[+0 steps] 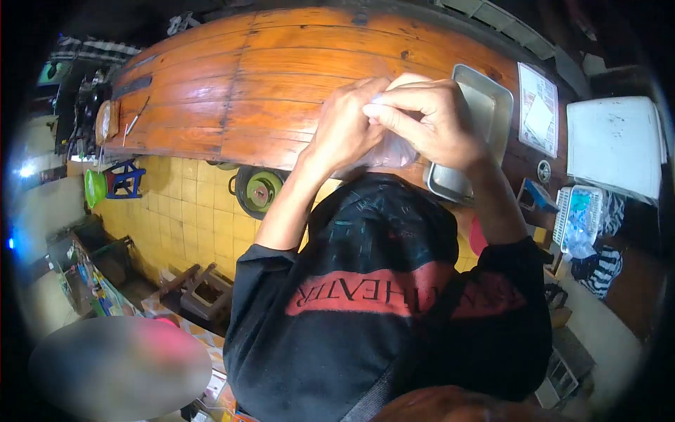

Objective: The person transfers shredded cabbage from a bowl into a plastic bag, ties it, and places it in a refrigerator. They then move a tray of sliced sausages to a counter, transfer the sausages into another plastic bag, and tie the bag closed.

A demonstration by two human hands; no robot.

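Close together above the near edge of the wooden table (281, 77), both my hands are closed in a pinch. My left hand (349, 119) and my right hand (437, 116) meet at the top of a clear plastic bag (395, 153). The bag hangs below the fingers, in front of my black shirt, and its contents cannot be made out. Just to the right of my right hand lies a rectangular metal tray (487, 105), partly covered by that hand and forearm.
Right of the tray are printed sheets (538, 116) and a white box (614, 141). A white basket (580, 218) holds blue plastic. A pan with a green bowl (259, 191) is below the table edge, over yellow tiles. Further left stands a blue stool (128, 180).
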